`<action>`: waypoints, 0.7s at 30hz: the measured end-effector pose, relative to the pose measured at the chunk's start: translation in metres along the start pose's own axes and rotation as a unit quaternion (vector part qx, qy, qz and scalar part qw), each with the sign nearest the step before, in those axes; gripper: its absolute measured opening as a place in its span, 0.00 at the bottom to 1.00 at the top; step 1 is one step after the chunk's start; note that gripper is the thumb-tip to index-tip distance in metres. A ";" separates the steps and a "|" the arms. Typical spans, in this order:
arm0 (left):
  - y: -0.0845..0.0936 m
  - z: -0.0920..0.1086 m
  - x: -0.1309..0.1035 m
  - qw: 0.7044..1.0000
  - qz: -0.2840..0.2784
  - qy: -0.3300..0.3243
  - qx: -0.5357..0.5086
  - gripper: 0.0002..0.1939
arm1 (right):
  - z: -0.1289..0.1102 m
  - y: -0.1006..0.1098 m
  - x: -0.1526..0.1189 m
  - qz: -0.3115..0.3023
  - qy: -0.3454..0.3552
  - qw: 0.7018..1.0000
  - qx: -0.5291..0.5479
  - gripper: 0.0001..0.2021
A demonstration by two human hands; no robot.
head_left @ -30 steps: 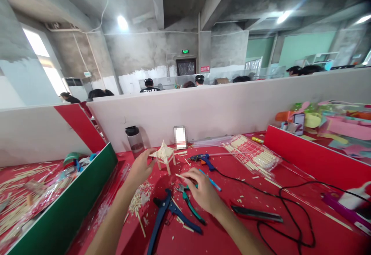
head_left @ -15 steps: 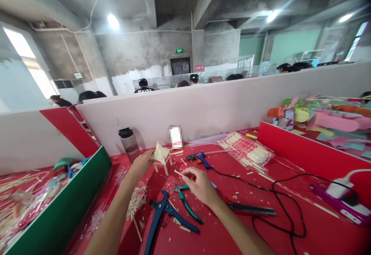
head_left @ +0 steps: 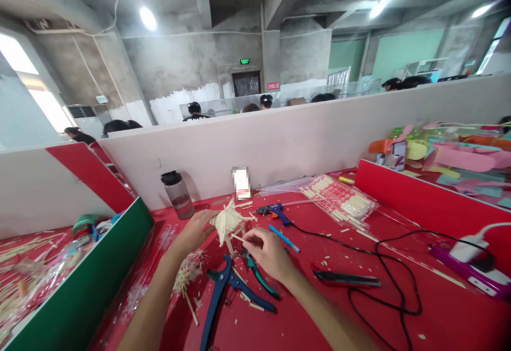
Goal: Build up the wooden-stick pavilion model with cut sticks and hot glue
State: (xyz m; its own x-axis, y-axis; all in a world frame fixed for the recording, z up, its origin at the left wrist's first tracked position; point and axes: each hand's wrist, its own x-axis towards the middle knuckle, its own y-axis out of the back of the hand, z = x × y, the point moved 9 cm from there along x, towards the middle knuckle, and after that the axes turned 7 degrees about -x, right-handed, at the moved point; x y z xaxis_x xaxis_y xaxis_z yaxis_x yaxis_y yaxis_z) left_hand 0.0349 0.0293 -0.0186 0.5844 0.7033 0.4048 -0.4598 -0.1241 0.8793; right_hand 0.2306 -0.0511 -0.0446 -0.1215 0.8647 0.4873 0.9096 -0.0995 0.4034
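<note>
The left hand [head_left: 196, 231] has its fingers closed at the left edge of a small stick hut [head_left: 227, 220]. The hut is tilted above the table, left of centre: its roof faces left and toward the wearer, and its legs run out to the right and downward, so its long axis leans well off upright. The fingertips on its far side are hidden. A short stick [head_left: 237, 238] lies nearly level beside the legs, free end pointing left and slightly up; whether it touches them I cannot tell. The right hand [head_left: 266, 252] pinches its right end between thumb and finger.

Across the red table [head_left: 295, 313], from the left: a green divider [head_left: 91, 271], a bottle [head_left: 179, 199], stick scraps [head_left: 186, 276], a blue cutter [head_left: 217, 298], green-handled pliers [head_left: 261, 279], a glue gun [head_left: 277, 212], a blue pen [head_left: 284, 238], a black knife [head_left: 346, 278], bagged sticks [head_left: 343, 199], a red divider [head_left: 431, 202] and a purple power strip [head_left: 447, 262].

Behind runs a white partition [head_left: 287, 138]. Beyond it are a window [head_left: 18, 55], people's heads, a dark door [head_left: 246, 83] under a green sign [head_left: 245, 61], and a green wall [head_left: 407, 55].
</note>
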 end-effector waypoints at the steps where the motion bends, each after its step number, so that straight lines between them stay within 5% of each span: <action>1: 0.001 0.001 0.001 1.000 0.000 0.000 0.001 0.19 | -0.001 -0.002 0.000 0.000 -0.002 1.000 0.000 0.04; 7: 0.015 0.008 0.002 1.000 -0.024 -0.005 0.016 0.25 | -0.009 -0.008 0.009 -0.008 0.000 1.000 -0.006 0.05; 13: 0.046 0.026 -0.006 1.000 -0.003 0.002 -0.003 0.18 | -0.005 -0.009 0.011 -0.003 -0.020 1.000 -0.008 0.04; 21: 0.036 0.056 -0.007 0.996 -0.053 -0.054 -0.037 0.19 | -0.008 -0.008 0.011 0.003 -0.004 1.000 0.000 0.04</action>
State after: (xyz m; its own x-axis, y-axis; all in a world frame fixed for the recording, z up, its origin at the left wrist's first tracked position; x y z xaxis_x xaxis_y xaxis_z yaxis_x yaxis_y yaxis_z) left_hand 0.0516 -0.0192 0.0245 0.6991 0.6296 0.3389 -0.4374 0.0017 0.8992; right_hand 0.2190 -0.0445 -0.0366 -0.1131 0.8677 0.4840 0.9104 -0.1046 0.4002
